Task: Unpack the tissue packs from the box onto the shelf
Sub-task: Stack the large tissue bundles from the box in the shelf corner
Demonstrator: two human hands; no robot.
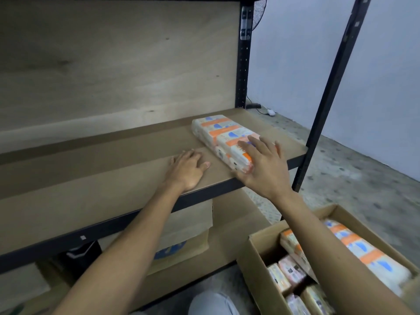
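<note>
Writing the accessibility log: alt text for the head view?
A person's right hand rests open on a tissue pack lying on the shelf, left hand flat beside it. The open box at lower right holds more packs.

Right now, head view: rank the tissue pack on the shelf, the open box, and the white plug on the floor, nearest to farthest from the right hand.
1. Tissue pack on the shelf: the right hand lies on its near end.
2. Open box: on the floor, below and right of the hand.
3. White plug: on the floor behind the shelf, by the wall.
</note>
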